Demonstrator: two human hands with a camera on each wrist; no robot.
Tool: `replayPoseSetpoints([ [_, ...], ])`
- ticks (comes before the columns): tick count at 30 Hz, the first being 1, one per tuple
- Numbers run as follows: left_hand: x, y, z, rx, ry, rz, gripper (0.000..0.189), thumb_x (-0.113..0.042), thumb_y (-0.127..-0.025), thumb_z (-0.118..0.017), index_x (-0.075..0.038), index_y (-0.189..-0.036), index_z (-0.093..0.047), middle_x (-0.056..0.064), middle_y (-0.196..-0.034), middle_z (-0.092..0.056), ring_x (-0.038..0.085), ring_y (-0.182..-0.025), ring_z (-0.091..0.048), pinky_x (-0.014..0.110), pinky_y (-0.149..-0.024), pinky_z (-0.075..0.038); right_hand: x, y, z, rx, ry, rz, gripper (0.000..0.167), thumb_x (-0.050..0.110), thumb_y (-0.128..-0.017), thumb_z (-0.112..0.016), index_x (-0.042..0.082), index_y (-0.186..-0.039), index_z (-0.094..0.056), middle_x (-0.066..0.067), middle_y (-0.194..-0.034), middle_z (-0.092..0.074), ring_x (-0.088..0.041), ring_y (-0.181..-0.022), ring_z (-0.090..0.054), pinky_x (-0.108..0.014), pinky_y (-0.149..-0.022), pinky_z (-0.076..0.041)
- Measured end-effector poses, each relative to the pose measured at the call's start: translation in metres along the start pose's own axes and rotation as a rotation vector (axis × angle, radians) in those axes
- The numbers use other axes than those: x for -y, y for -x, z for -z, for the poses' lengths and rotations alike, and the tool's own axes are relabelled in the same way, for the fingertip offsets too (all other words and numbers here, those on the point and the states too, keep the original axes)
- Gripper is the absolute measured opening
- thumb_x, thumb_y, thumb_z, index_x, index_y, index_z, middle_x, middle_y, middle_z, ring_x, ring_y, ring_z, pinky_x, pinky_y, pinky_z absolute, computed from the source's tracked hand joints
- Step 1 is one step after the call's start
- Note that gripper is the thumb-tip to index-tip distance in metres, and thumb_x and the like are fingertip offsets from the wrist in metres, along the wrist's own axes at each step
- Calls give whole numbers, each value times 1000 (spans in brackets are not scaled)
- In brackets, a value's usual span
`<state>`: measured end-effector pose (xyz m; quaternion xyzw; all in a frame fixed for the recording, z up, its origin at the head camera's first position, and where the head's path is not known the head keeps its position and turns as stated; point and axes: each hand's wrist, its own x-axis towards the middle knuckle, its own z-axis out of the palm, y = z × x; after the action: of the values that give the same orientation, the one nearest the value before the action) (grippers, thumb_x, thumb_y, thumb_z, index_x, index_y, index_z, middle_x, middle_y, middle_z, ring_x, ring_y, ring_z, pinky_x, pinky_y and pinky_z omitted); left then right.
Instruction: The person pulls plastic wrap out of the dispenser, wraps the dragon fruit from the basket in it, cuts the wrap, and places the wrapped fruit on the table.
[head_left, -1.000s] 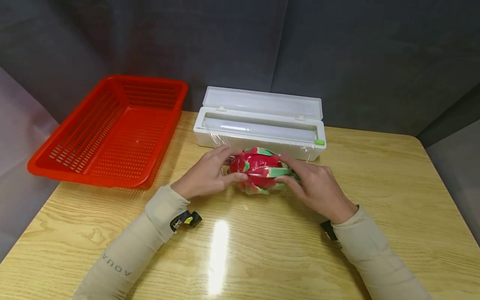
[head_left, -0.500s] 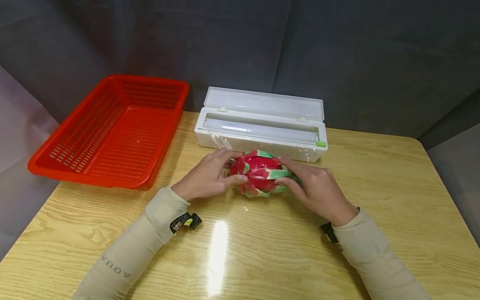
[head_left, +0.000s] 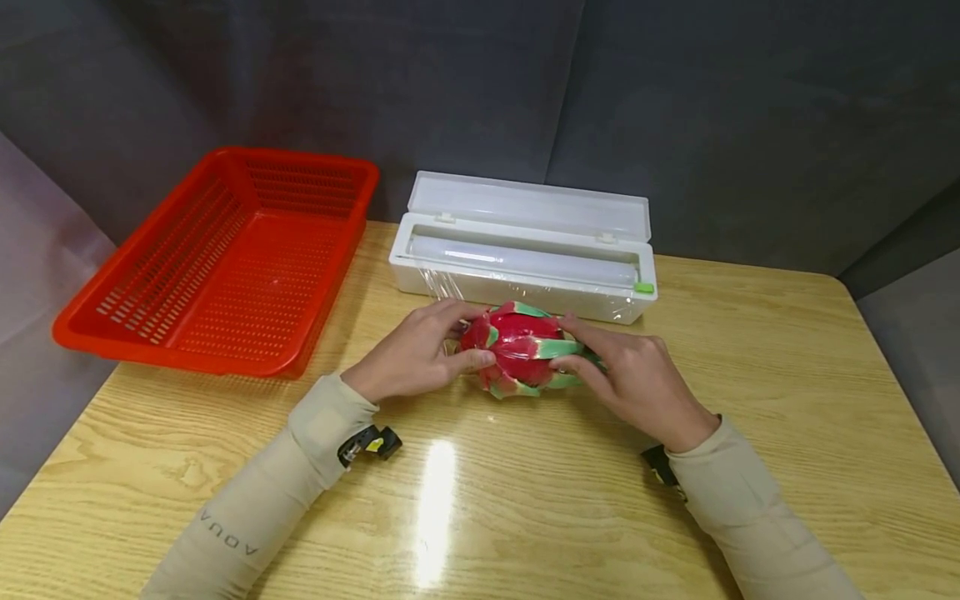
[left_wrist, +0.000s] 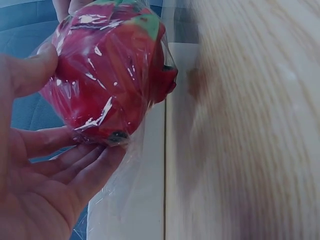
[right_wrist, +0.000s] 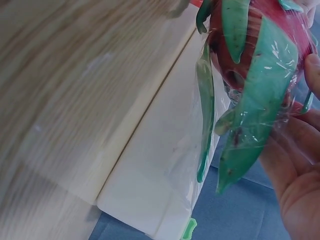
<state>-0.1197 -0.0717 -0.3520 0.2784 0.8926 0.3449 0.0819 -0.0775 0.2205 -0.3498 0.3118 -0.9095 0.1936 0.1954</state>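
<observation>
Between both hands is a red dragon fruit (head_left: 517, 346) with green scales, lying on its side. Shiny cling film (left_wrist: 95, 65) covers its skin in the left wrist view. My left hand (head_left: 420, 346) grips the stem end, thumb on the near side and fingers behind and beneath. At the leafy end, my right hand (head_left: 633, 371) holds the fruit between thumb and fingers, with long green scales (right_wrist: 260, 105) jutting past them. Behind the fruit stands a white cling film dispenser (head_left: 517, 287), lid raised, its roll (head_left: 517, 257) showing inside; film hangs down its front toward the fruit.
A red plastic basket (head_left: 300, 367) with slotted sides stands at the left back of the wooden table (head_left: 540, 500). A green cutter slider (head_left: 643, 287) sits at the dispenser's right end. Dark cloth (head_left: 712, 125) hangs behind the table.
The dragon fruit has shifted very slightly toward the near edge, both hands keeping their hold on it. The dispenser and basket stand where they were.
</observation>
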Motion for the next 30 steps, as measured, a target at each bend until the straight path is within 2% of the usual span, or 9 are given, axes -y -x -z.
replayPoseSetpoints([
  [6,2,0,0,10,14,4,65,-48,-96,-69,-11,-146,-55,6,-139,-62,23,-121,-68,42,-106,-56,0,-1,0,7,5,-1,60,25,-82,-86,3,-135,-67,-17,-118,-78,-20,-71,-75,-39,-64,-63],
  [10,3,1,-1,10,-1,0,64,-49,-96,-68,-10,-146,-56,6,-139,-63,22,-122,-67,42,-107,-55,0,-2,0,15,4,-4,59,26,-83,-85,4,-135,-68,-15,-116,-78,-10,-59,-64,-32,-57,-59],
  [15,3,1,-1,7,-42,-8,64,-50,-97,-65,-10,-146,-56,6,-140,-64,23,-123,-64,44,-110,-53,0,-2,-1,13,2,-2,58,27,-84,-84,6,-135,-68,-14,-113,-79,-5,-53,-52,-25,-51,-50],
  [23,3,1,-2,0,-62,-11,63,-51,-98,-63,-10,-146,-56,8,-142,-64,25,-126,-64,44,-111,-52,0,-2,-2,14,13,4,57,26,-84,-84,4,-135,-68,-14,-106,-81,-7,-54,-56,-28,-52,-53],
  [30,1,2,-3,1,-117,34,66,-55,-98,-61,-13,-148,-55,7,-150,-59,29,-142,-51,52,-123,-38,0,-3,-3,19,7,14,54,25,-86,-83,5,-134,-68,-14,-107,-80,-9,-59,-65,-32,-56,-58],
])
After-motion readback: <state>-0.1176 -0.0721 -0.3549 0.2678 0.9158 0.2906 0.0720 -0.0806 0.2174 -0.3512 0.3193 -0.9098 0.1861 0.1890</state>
